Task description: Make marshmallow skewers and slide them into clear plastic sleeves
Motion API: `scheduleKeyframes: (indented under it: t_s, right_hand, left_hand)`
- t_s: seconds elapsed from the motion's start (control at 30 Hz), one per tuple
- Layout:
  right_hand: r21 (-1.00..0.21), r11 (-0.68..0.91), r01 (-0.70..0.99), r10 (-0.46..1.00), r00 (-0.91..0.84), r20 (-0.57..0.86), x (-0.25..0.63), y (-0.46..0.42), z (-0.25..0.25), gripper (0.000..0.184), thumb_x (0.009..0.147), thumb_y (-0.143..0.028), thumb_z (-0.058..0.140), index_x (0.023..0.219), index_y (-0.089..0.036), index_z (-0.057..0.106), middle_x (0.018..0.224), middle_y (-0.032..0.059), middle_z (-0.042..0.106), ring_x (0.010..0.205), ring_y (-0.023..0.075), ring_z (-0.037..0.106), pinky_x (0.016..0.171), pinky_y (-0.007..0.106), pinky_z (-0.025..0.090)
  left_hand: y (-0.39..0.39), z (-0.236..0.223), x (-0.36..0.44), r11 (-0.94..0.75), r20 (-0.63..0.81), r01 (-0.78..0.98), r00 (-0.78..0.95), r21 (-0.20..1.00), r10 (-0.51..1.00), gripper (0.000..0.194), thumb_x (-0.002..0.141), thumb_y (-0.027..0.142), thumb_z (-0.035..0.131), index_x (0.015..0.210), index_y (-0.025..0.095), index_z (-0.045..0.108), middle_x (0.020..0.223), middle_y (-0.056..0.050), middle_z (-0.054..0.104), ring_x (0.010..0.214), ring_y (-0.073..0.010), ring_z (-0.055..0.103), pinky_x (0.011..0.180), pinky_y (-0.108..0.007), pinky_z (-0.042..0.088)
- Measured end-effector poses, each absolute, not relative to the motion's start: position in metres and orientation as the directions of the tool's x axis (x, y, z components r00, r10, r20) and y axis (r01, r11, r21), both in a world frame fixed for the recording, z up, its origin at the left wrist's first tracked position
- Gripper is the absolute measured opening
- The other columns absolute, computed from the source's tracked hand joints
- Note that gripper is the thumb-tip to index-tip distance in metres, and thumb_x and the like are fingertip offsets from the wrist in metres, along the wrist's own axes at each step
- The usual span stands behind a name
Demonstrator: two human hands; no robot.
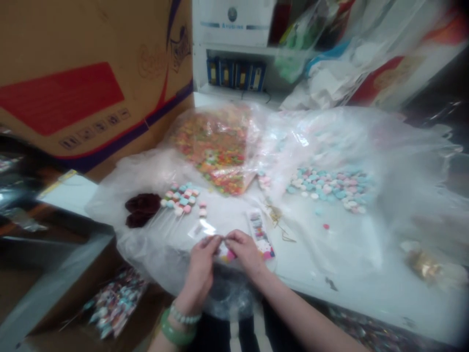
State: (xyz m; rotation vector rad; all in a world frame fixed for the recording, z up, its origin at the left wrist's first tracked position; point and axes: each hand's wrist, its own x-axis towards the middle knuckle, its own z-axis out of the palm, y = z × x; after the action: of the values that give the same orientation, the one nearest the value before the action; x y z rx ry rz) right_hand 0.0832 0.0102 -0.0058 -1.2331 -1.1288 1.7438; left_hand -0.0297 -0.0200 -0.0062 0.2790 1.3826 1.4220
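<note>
While L hand (202, 253) & R hand (245, 248) both pinch, fingers nearly closed, at what looks like the packet (230, 255)'s top, best keep grip light, tips close, imo. It's b/w them, nr table (300, 266)'s front edge: pink/yellow print, partly hidden; contents can't tell.

A large cardboard box (142, 29) stands by the tabletop's (315, 266) far left corner, printed with a red panel, a purple band and a row of small symbols. Beyond the far edge, a white shelf (271, 50) carries a white carton (234, 36) with a round emblem; beneath that, blue boxes (235, 73) stand side by side. Crumpled plastic bags (330, 80) pile up past the far right corner. Near the right edge lies a blurred gold-coloured object (427, 266).
</note>
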Motion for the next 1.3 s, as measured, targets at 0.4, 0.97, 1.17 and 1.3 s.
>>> scheduleKeyframes:
  t_s: [0.4, 0.97, 1.17, 1.3]
  right_hand:
    - [-0.922, -0.379, 0.083, 0.847, -0.369, -0.382, 0.034, 0.021, -0.013, 0.022, 0.069, -0.038, 0.057, 0.059, -0.020, 0.052, 0.057, -0.0032, 0.049, 0.057, 0.0123, 0.045, 0.054, 0.024, 0.036]
    - [-0.910, -0.327, 0.255, 0.860, -0.319, -0.399, -0.003, 0.038, -0.007, 0.006, 0.064, -0.021, 0.060, 0.061, -0.021, 0.055, 0.058, -0.0047, 0.051, 0.057, 0.0123, 0.048, 0.055, 0.024, 0.039]
    - [-0.886, -0.306, 0.348, 0.863, -0.292, -0.413, -0.019, 0.042, -0.006, 0.016, 0.068, -0.017, 0.064, 0.055, -0.020, 0.054, 0.057, -0.0046, 0.051, 0.061, 0.0130, 0.048, 0.058, 0.024, 0.036]
    - [-0.888, -0.221, 0.403, 0.868, -0.333, -0.368, -0.027, 0.040, -0.007, 0.023, 0.072, -0.022, 0.064, 0.053, -0.020, 0.052, 0.057, -0.0040, 0.051, 0.062, 0.0129, 0.048, 0.060, 0.025, 0.035]
  left_hand:
    - [-0.007, -0.006, -0.073, 0.345, -0.618, -0.607, -0.322, 0.716, 0.717, 0.042, 0.051, 0.038, 0.088, 0.079, 0.011, 0.073, 0.073, -0.006, 0.071, 0.066, -0.0165, 0.064, 0.062, -0.025, 0.050]
    - [0.005, -0.019, -0.133, 0.243, -0.649, -0.661, -0.482, 0.710, 0.589, 0.037, 0.046, 0.037, 0.090, 0.068, 0.014, 0.072, 0.067, -0.001, 0.067, 0.060, -0.0099, 0.056, 0.054, -0.019, 0.046]
    - [0.012, -0.009, -0.125, 0.230, -0.675, -0.725, -0.410, 0.650, 0.614, 0.028, 0.042, 0.025, 0.088, 0.060, 0.015, 0.068, 0.064, -0.001, 0.066, 0.063, -0.0138, 0.061, 0.061, -0.023, 0.050]
    - [0.011, -0.011, -0.129, 0.202, -0.689, -0.734, -0.454, 0.649, 0.564, 0.028, 0.044, 0.027, 0.086, 0.057, 0.015, 0.064, 0.058, 0.001, 0.063, 0.056, -0.0113, 0.056, 0.054, -0.022, 0.046]
